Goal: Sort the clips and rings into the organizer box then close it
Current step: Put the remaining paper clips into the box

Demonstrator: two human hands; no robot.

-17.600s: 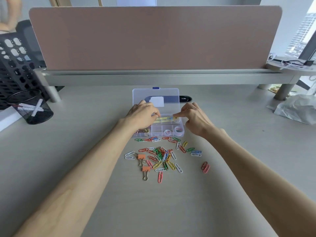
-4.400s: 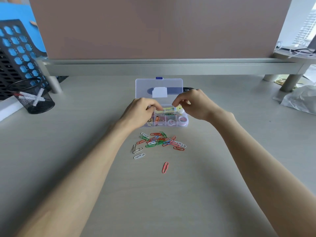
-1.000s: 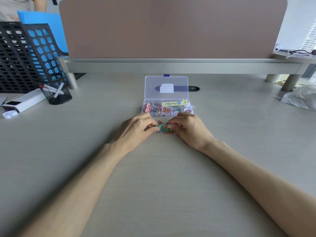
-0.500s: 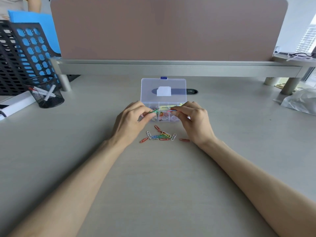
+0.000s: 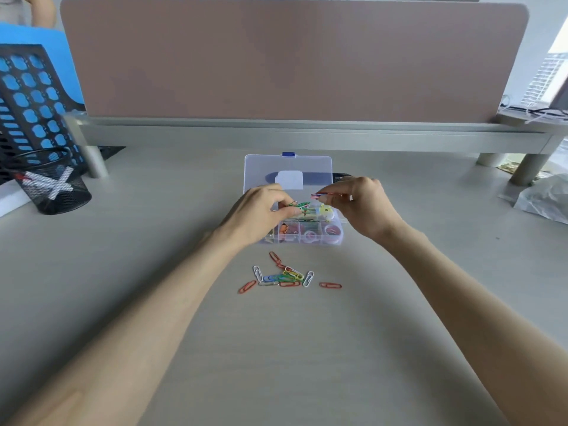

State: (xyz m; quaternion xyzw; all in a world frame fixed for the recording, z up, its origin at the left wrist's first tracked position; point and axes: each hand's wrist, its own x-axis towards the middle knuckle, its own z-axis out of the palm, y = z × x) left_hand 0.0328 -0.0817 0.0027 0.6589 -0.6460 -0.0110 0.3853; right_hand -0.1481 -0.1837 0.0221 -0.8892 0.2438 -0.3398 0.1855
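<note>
A clear organizer box (image 5: 336, 239) sits mid-desk with its lid (image 5: 261, 167) standing open behind it. Its compartments hold orange clips, pale rings and a yellow item. My left hand (image 5: 258, 215) hovers over the box's left half and pinches a small bunch of green paper clips (image 5: 299, 205). Over the right half, my right hand (image 5: 364, 204) pinches a red and pink paper clip (image 5: 319, 195). Several coloured paper clips (image 5: 284, 276) lie loose on the desk just in front of the box.
A black mesh pen cup (image 5: 50, 187) and a black perforated file rack (image 5: 27, 99) stand at the far left. A brown partition (image 5: 292, 56) on a grey rail closes the back. A crumpled plastic bag (image 5: 544, 198) lies at the right edge.
Both hands have lifted from the loose pile and moved back over the open box, each carrying paper clips. The pile on the desk is smaller than one second ago.
</note>
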